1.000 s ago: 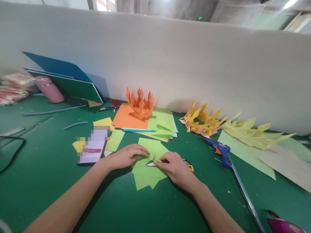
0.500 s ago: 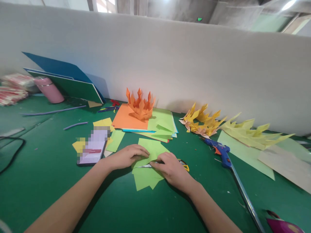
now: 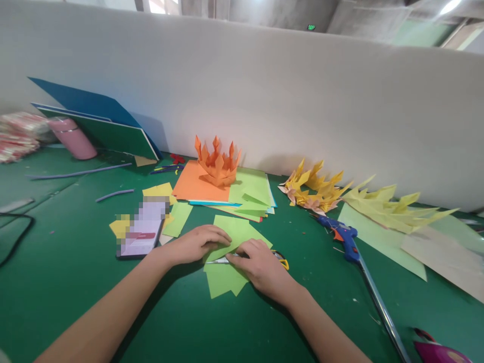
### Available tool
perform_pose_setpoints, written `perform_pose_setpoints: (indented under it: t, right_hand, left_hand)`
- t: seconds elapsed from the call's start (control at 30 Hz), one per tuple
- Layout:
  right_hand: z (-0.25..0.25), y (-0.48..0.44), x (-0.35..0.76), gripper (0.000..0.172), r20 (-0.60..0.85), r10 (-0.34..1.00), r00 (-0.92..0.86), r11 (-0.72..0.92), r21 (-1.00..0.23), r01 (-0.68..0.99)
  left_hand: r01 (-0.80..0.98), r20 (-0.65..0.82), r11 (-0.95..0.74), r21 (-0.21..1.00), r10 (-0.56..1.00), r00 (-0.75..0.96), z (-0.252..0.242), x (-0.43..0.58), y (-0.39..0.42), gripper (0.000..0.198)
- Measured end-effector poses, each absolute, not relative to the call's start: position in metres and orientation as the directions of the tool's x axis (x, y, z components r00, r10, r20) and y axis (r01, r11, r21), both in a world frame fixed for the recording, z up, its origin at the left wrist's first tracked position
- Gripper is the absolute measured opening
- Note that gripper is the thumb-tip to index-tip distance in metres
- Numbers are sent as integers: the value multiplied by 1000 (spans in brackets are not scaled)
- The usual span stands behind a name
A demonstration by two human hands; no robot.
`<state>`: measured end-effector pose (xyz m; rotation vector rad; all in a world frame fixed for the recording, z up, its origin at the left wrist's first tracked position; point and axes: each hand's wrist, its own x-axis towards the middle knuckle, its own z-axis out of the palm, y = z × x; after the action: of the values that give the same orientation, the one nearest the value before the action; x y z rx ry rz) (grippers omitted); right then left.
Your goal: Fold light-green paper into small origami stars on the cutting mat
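- Slid leftward since the earlier frame, together with scissors (image 3: 218, 260): right hand (image 3: 260, 264), now nearer to left hand (image 3: 200, 242)
- Curled on the right, with fingers bent and thumb forward, wrapped over the middle of the scissors; blade end pointing left, yellow-and-black handle showing beyond the knuckles; exact grip underneath hidden
- Unclenched on the left, palm down, fingers together and slightly bent, resting on the green sheet (image 3: 236, 226) without visibly grasping anything
- Lying between both hands on the green tabletop (image 3: 181, 317): green sheet, overlapping other green pieces (image 3: 221, 282), with scissors along its near edge; cannot tell whether slipped beneath or only beside
- Could skew the green sheet, if pressed too lightly on the left
- Could crease or tear paper through heavy or uneven pressure on the blade
- Could drag green pieces along as well, because of the overlap
- Could nick fingers on the left, because of a blade pointing that way
- Placed well apart, so unlikely to snag: phone (image 3: 145, 234), orange paper crown (image 3: 218, 171), blue glue gun (image 3: 342, 233)
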<state>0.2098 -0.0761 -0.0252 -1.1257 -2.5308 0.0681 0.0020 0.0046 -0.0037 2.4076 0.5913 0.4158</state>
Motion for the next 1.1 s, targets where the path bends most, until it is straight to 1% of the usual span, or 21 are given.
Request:
perform_pose_setpoints:
  t: [0.2, 0.3, 0.37, 0.43, 0.47, 0.53, 0.6, 0.63, 0.7, 0.73, 0.8, 0.9, 0.97, 1.03, 1.1]
  right_hand:
    - [-24, -78, 207, 29, 299, 729, -615, 674, -159, 721]
    - [-22, -81, 209, 30, 303, 691, -657, 718, -173, 675]
    - [-21, -82, 214, 34, 332, 654, -680, 753, -193, 629]
    - [-21, -82, 223, 37, 438, 654, -616, 743, -221, 632]
    - [-21, -82, 228, 40, 502, 673, -544, 708, -221, 671]
    - [-22, -79, 240, 42, 600, 714, -361, 581, -219, 784]
    - [-25, -74, 251, 39, 628, 750, -207, 435, -231, 870]
    - [-27, -72, 255, 36, 622, 765, -168, 384, -231, 894]
    - [-31, -69, 261, 32, 609, 785, -109, 306, -228, 924]
    - [-33, -68, 262, 31, 603, 793, -90, 276, -223, 935]
    - [-35, -66, 262, 29, 600, 797, -63, 233, -210, 949]
    - [-34, -68, 254, 28, 599, 796, -87, 258, -207, 944]
    - [-32, -70, 246, 30, 570, 800, -186, 382, -244, 892]
    - [-29, -72, 236, 35, 489, 809, -327, 502, -283, 818]
    - [-27, -73, 229, 44, 387, 827, -407, 533, -310, 788]
  left_hand:
    - [306, 142, -682, 664, 517, 844, -2, 2, 4, 27]
    - [307, 142, -675, 671, 523, 840, -3, 1, 5, 26]
    - [308, 136, -674, 671, 521, 843, -3, 0, 5, 26]
    - [318, 121, -677, 663, 517, 848, -1, 0, 4, 28]
    - [330, 110, -680, 655, 518, 848, 0, 0, 3, 29]
    - [363, 85, -688, 628, 525, 847, 3, 1, 0, 29]
    - [400, 56, -697, 595, 532, 845, 5, 3, -4, 26]
    - [426, 40, -700, 574, 543, 839, 6, 4, -7, 31]
    - [477, 20, -694, 539, 577, 817, 6, 6, -12, 51]
    - [498, 15, -683, 534, 596, 803, 6, 7, -14, 54]
    - [520, 13, -659, 543, 626, 780, 6, 8, -18, 55]
    - [511, 42, -662, 548, 632, 774, 6, 9, -20, 50]
    - [488, 84, -689, 537, 619, 781, 6, 10, -20, 45]
    - [461, 129, -711, 531, 606, 785, 4, 10, -20, 42]
    - [439, 172, -716, 543, 607, 776, 1, 11, -19, 41]
